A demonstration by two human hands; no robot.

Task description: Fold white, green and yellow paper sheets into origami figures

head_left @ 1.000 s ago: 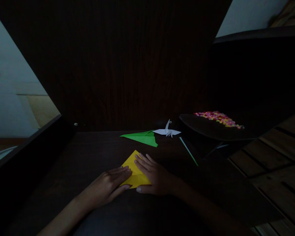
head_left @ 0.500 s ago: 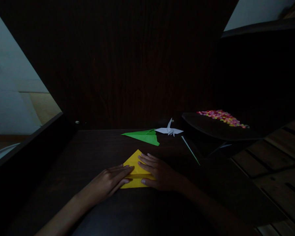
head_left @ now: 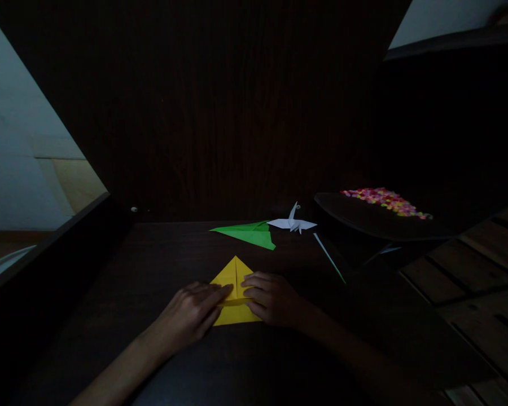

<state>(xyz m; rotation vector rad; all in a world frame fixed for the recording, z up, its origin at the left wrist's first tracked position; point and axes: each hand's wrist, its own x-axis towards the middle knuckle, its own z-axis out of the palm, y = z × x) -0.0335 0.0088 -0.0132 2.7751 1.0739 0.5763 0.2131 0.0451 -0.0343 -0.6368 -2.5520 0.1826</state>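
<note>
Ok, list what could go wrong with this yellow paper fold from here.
1. Both hands, left hand and right hand, press only the lower half of the yellow paper; its point lies free and might shift, skewing the crease.
2. The scene is very dim, so edges may be misaligned unnoticed.
3. The green paper and white paper crane lie just beyond; a forward sweep could knock them.

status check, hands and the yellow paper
Left hand and right hand flat on yellow paper. Paper folded, on dark table. Green paper beyond, apart.
</note>
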